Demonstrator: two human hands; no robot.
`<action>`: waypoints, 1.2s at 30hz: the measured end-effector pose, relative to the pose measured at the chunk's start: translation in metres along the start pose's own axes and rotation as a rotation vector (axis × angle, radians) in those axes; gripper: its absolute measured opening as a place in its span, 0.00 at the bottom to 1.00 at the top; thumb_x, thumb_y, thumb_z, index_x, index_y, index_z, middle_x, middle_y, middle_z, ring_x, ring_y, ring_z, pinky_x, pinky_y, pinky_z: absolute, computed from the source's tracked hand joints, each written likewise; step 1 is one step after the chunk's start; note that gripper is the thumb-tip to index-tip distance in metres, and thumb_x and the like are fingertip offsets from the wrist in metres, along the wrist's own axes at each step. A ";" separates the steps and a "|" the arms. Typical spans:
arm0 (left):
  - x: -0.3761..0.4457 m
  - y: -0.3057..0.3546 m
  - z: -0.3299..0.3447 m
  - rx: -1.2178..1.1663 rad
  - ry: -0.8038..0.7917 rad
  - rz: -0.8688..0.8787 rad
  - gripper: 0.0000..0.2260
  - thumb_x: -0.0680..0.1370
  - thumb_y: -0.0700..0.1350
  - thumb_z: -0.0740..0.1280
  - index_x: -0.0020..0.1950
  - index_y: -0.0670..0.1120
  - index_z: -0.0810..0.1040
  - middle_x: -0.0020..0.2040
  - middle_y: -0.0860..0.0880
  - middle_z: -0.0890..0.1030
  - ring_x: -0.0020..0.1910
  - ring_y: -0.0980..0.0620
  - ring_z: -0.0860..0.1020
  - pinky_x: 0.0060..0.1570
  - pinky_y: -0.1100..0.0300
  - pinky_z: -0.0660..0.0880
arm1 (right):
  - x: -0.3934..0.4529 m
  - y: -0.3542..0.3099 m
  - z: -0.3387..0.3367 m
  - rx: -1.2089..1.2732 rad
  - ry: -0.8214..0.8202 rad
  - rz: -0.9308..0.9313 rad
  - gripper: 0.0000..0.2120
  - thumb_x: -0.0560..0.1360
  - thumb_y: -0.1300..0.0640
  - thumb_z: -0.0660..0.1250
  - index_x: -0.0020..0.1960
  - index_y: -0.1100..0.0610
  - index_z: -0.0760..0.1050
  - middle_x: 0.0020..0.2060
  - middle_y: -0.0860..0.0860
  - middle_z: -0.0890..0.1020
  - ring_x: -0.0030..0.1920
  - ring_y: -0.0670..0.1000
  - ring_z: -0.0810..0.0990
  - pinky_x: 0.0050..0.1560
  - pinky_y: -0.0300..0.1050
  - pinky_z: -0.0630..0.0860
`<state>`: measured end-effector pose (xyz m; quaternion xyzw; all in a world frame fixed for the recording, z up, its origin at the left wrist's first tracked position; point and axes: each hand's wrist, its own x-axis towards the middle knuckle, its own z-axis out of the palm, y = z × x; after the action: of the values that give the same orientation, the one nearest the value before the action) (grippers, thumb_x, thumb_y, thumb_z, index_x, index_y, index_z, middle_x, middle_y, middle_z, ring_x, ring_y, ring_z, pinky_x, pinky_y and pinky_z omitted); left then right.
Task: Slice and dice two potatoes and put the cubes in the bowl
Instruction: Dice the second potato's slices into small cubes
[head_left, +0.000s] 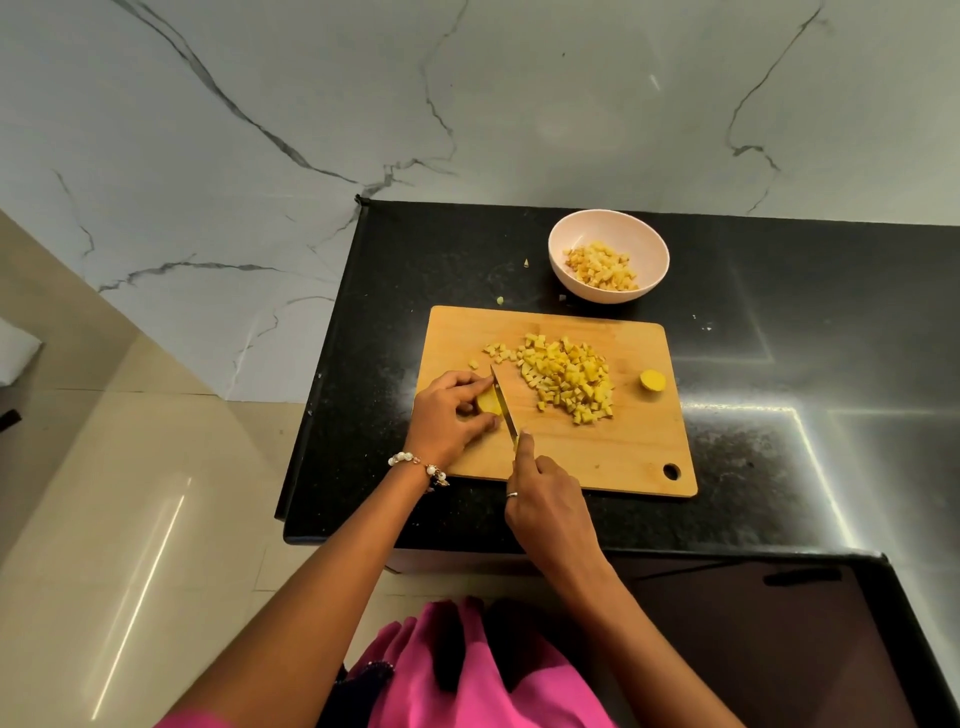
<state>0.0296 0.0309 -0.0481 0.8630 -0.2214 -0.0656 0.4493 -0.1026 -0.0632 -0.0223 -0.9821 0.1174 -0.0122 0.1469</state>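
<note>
On the cutting board (597, 447) we pin a potato piece (487, 401) with our left hand (451, 415), fingers curled over it. Our right hand (545, 512) grips the knife (505, 408), blade against the piece. Cubes (569, 378) lie mid-board, an end piece (652, 382) right. The bowl (608, 255) behind the board holds cubes.

We face a white marble wall (260, 104) with grey veins, behind a black speckled granite counter (753, 364) streaked with bright light reflections; glossy beige floor tiles (130, 493) lie to our left.
</note>
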 end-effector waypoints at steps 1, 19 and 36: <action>0.000 0.000 0.000 -0.001 0.002 0.002 0.24 0.67 0.41 0.77 0.61 0.45 0.78 0.55 0.51 0.78 0.47 0.57 0.75 0.46 0.79 0.69 | -0.001 -0.001 0.000 0.008 -0.020 0.005 0.25 0.68 0.66 0.65 0.64 0.72 0.70 0.31 0.60 0.78 0.23 0.57 0.73 0.24 0.43 0.58; -0.003 -0.001 0.000 -0.005 0.027 -0.028 0.24 0.66 0.44 0.78 0.61 0.44 0.79 0.58 0.50 0.79 0.43 0.57 0.76 0.46 0.80 0.68 | -0.012 -0.002 0.008 -0.077 0.030 0.040 0.28 0.62 0.66 0.74 0.60 0.71 0.75 0.27 0.58 0.76 0.19 0.56 0.71 0.19 0.41 0.58; -0.001 -0.002 -0.004 -0.049 0.010 -0.030 0.21 0.67 0.42 0.77 0.59 0.46 0.80 0.52 0.53 0.79 0.40 0.64 0.76 0.44 0.77 0.71 | 0.021 -0.013 0.002 -0.061 -0.003 -0.001 0.25 0.67 0.69 0.64 0.64 0.73 0.69 0.29 0.62 0.77 0.22 0.61 0.73 0.25 0.43 0.58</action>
<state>0.0310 0.0350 -0.0473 0.8552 -0.2046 -0.0735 0.4705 -0.0790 -0.0554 -0.0201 -0.9862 0.1170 -0.0072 0.1172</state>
